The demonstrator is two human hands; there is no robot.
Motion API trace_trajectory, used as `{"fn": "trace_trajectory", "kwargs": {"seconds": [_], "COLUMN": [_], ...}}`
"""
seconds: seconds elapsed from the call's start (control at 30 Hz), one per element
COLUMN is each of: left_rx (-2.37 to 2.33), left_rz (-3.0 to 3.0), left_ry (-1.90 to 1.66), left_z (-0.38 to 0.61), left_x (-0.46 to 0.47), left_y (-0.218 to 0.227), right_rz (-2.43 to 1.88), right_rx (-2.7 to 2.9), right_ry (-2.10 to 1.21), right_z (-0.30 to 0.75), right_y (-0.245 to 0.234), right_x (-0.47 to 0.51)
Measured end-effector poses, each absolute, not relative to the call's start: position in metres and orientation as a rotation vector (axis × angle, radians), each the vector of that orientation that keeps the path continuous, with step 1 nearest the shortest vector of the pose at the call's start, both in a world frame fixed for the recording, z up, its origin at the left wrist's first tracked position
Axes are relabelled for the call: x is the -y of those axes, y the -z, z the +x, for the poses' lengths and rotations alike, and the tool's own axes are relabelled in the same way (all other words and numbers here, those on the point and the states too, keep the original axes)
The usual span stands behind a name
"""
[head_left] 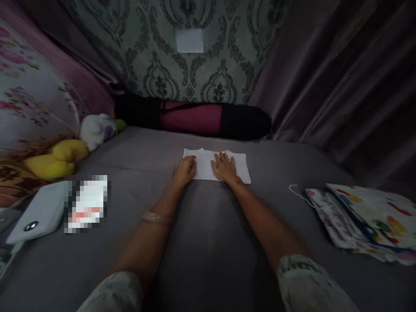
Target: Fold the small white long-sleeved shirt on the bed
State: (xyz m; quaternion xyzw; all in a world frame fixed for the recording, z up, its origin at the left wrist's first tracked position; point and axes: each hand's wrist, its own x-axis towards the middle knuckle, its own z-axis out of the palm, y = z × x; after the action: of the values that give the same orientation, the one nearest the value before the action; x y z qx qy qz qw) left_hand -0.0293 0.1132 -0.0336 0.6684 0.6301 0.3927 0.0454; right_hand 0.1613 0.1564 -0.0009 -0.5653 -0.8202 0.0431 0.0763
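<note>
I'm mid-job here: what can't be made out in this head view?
All in the head view:
White cloth: parts covered by the left hand and right hand.
Left hand's grip: too small and dim to tell whether it pinches the cloth.
Pixelated item: markings lost to the blocky blur.
Folded fabrics: far side cut off by the right edge.
Cable: leaves past the left edge.

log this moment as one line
left hand: at left end of white cloth | right hand: spread flat on it | white cloth: lying on grey sheet
</note>
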Motion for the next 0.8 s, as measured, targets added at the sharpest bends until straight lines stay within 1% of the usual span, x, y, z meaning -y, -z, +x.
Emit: {"fn": "trace_trajectory", "kwargs": {"seconds": [0.17, 0.27, 0.37, 0.57, 0.8], "left_rx": [-1.972, -1.982, -2.003, -2.038, -2.049], "left_rz": [2.076, 2.096, 2.114, 2.14, 2.202], "left_ry": [-1.134, -1.086, -1.022, -0.937, -0.818], "left_z": [-0.028, -0.027, -0.026, -0.027, -0.028], "left_x": [-0.112, -0.111, -0.11, -0.109, -0.105], "left_y": [0.032, 0.029, 0.026, 0.024, 0.019], "right_rz": [-1.683, -1.707, -1.759, -1.786, -1.776], "right_rx": [2.485, 2.446, 2.436, 2.398, 2.384], "right_ry": [-0.21, -0.13, -0.088, -0.113, -0.188], "right_z": [0.172, 0.183, 0.192, 0.196, 0.198], "right_y": [-0.009, -0.012, -0.01, 0.0, -0.001], "right_x": [-0.157, -0.156, -0.156, -0.156, -0.159]}}
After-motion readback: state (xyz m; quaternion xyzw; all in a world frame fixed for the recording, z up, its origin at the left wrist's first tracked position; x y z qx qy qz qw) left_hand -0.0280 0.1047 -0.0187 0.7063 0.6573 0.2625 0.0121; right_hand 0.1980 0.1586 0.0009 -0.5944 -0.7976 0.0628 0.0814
